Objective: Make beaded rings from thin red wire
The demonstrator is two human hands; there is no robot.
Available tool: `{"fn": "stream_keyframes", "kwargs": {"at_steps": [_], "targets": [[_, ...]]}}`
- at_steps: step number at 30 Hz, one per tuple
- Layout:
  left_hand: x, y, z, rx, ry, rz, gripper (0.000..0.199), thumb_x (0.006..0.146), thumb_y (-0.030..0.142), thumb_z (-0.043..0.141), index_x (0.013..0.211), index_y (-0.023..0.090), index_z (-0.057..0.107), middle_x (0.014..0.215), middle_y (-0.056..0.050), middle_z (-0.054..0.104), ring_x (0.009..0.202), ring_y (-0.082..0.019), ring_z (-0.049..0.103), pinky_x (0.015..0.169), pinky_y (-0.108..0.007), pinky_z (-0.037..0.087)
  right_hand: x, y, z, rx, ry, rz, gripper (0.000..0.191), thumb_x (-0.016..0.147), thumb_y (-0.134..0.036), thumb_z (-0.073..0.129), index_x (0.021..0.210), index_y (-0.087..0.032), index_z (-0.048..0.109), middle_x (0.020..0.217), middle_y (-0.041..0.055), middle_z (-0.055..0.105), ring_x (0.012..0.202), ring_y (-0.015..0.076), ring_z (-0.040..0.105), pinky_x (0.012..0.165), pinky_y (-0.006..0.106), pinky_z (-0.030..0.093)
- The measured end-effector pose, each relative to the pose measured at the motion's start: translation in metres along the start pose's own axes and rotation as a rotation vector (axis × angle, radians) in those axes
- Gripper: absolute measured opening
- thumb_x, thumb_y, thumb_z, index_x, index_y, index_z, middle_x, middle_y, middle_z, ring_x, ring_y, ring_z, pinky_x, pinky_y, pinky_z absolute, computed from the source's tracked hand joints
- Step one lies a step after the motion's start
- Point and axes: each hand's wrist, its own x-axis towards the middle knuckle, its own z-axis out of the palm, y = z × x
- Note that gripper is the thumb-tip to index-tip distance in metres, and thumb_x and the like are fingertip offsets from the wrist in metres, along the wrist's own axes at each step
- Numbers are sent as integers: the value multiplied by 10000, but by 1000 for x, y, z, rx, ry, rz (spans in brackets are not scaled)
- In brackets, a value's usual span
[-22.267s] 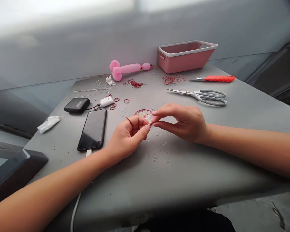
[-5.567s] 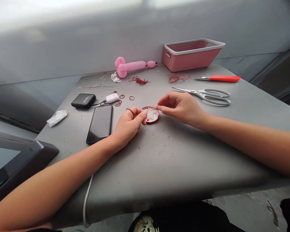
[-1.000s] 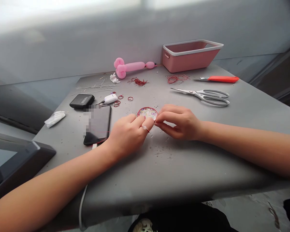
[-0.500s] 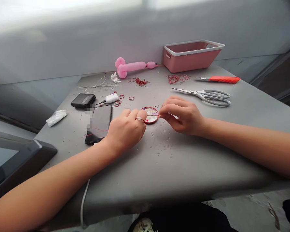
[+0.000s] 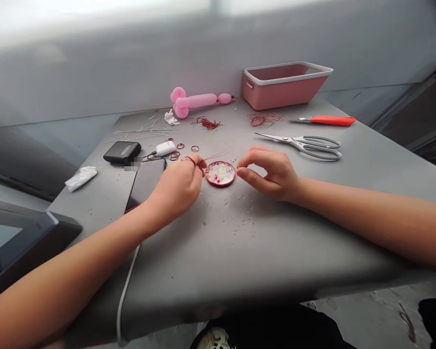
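A small round red-rimmed dish of pale and coloured beads lies on the grey table between my hands. My left hand, just left of the dish, is closed on a thin red cord whose loose ends stick out over the dish's back edge. At the dish's right side is my right hand, its thumb and forefinger curved and slightly apart, with nothing visible between them. Behind and left of the dish lie several small red rings.
A phone, a black box and a white device are at left. Scissors, a red cutter and a pink basket stand or lie at right. Red cord pieces and a pink balloon are behind.
My left hand has moved left off the dish with the red cord. My right fingers have parted, and the cord no longer stretches across to them.
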Motion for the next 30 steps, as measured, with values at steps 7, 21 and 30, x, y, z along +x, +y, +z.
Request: {"fn": "stream_keyframes", "kwargs": {"at_steps": [7, 21, 30], "targets": [[0, 17, -10, -1123, -285, -552, 76, 857, 90, 562, 879, 122, 628, 880, -70, 701, 643, -71, 569, 597, -200, 452, -1, 0, -3, 46, -328, -92, 162, 959, -233, 477, 867, -185, 601, 748, 39, 619, 735, 146, 559, 696, 273, 471], [9, -5, -6, -1223, -105, -503, 118, 837, 125, 701, 953, 139, 681, 720, 13, 675, 687, -73, 662, 759, -227, 537, 1, 3, -1, 4, -295, 101, 220, 961, -294, 430, 924, -172, 610, 882, 73, 663, 818, 179, 591, 775, 307, 455], [6, -8, 2, -1187, -131, -530, 209, 753, 219, 801, 930, 182, 697, 801, 13, 696, 653, -52, 618, 706, -220, 527, 1, 3, -5, 43, -257, 484, 147, 897, -307, 458, 919, -201, 557, 866, 46, 725, 785, 197, 638, 723, 321, 451]]}}
